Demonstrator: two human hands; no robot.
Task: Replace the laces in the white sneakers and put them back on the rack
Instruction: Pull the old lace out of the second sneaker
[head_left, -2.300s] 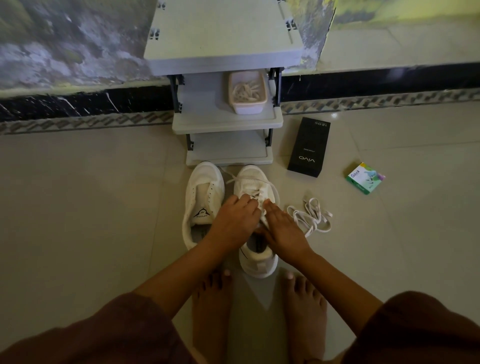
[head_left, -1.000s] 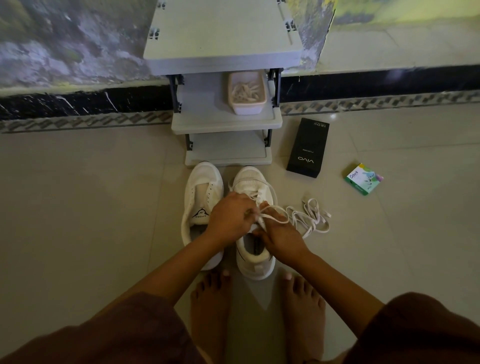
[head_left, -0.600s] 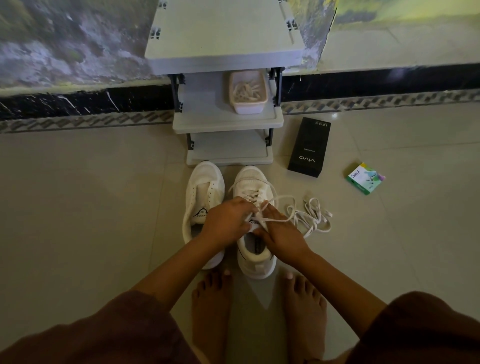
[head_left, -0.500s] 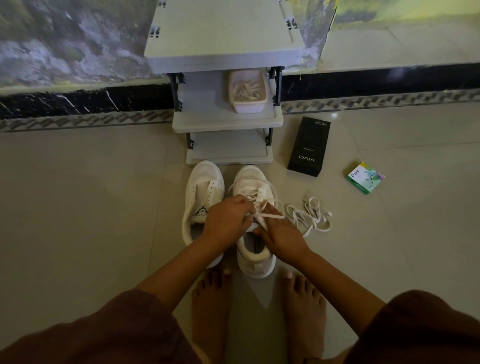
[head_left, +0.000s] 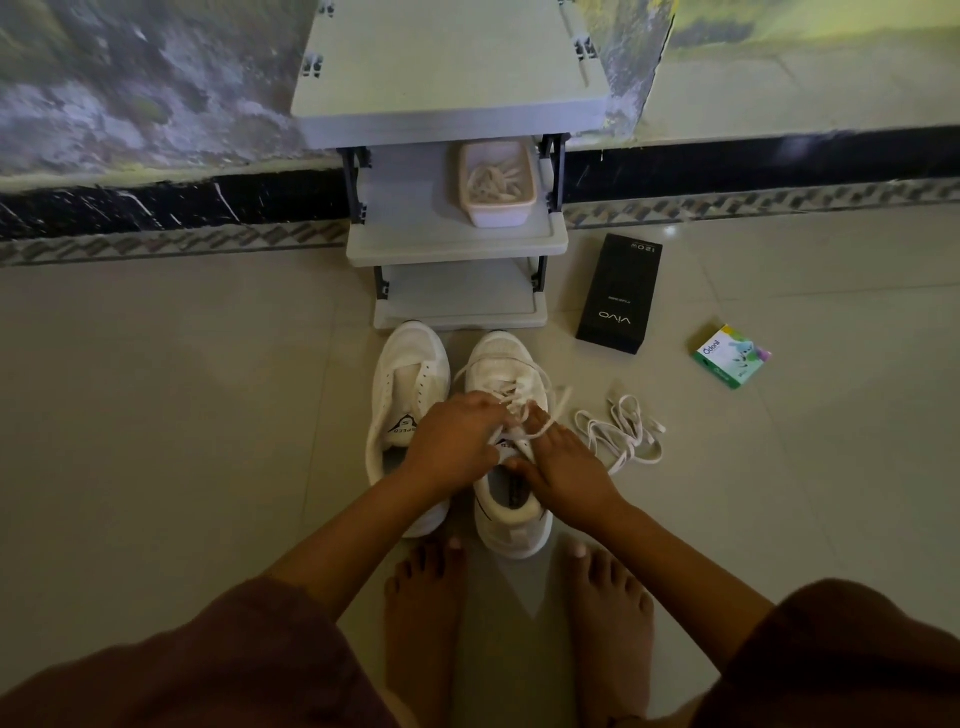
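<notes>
Together, left hand (head_left: 457, 441) and right hand (head_left: 563, 467) pinch lace (head_left: 519, 397) atop sneaker (head_left: 506, 358).

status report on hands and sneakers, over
Left hand and right hand both hold the lace on the right sneaker. Left sneaker has no lace. Loose lace on floor beside them.

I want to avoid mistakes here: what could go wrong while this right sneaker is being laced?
The loose lace lies on the floor right of the right sneaker; a foot may catch it. The left hand, gripping the threaded lace, and right hand cover the eyelets, so a skipped one may go unnoticed. The left sneaker has no lace yet and may be racked unlaced.
</notes>
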